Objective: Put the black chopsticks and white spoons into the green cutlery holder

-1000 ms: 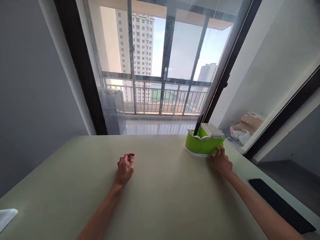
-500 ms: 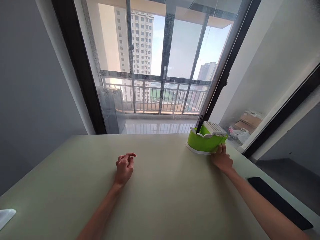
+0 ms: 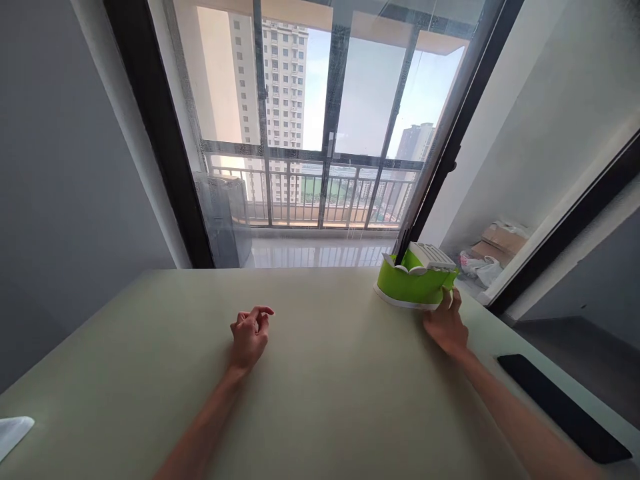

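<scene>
My left hand [image 3: 250, 338] rests on the pale table [image 3: 325, 373], its fingers loosely bent and the index finger stretched to the right. Nothing shows in it. At the table's far right stands a lime-green holder with a white base [image 3: 414, 288], topped at its right part by a slotted white piece [image 3: 431, 256]. Thin black sticks [image 3: 401, 248] rise from its left part. My right hand [image 3: 447, 328] is at the holder's right front end, with two fingers stretched up against the green wall and a gap between them. Its thumb is hard to make out.
A long black mat [image 3: 563, 407] lies along the right edge, beside my right forearm. A white corner of something [image 3: 15, 433] pokes in at the left. Beyond the table stands a glass door with a dark frame [image 3: 445, 160].
My right hand has shifted slightly, and its two upper fingers are farther apart. My left hand has stayed where it was. The view has moved a little.
</scene>
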The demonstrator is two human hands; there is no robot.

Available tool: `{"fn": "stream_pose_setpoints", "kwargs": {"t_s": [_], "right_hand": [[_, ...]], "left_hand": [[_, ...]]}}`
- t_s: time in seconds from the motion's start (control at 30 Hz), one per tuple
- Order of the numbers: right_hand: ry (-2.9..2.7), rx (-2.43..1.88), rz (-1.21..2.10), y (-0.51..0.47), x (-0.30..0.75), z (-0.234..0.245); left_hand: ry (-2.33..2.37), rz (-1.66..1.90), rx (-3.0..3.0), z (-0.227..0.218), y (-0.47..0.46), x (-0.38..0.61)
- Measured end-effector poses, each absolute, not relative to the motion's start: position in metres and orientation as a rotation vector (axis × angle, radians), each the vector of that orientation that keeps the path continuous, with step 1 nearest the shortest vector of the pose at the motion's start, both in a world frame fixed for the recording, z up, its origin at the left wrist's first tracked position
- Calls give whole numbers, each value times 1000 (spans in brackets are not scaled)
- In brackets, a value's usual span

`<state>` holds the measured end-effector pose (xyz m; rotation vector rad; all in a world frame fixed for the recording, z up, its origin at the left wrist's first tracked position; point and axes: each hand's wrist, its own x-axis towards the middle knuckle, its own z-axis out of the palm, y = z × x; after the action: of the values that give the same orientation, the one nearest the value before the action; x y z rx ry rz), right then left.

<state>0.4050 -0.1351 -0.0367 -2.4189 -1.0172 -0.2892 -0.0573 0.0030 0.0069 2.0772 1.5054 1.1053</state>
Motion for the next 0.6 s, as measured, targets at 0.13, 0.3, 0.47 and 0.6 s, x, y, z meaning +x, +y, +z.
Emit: {"fn": "stream_pose_setpoints", "kwargs": {"t_s": [0.13, 0.3, 0.47, 0.6], "right_hand": [[-1078, -2281, -285, -146, 371, -45], [-1374, -2071, -138, -134, 313, -51], [-1567, -1974, -75, -107, 266, -42], [-1586, -1993, -78, -96, 249, -40]], "left_hand": [[1514, 1098, 2094, 8, 2, -57], [1578, 1228, 2149, 12, -1, -54], [1595, 1327, 2265, 13, -5, -50], [1583, 1299, 2330, 11, -4, -48]]}}
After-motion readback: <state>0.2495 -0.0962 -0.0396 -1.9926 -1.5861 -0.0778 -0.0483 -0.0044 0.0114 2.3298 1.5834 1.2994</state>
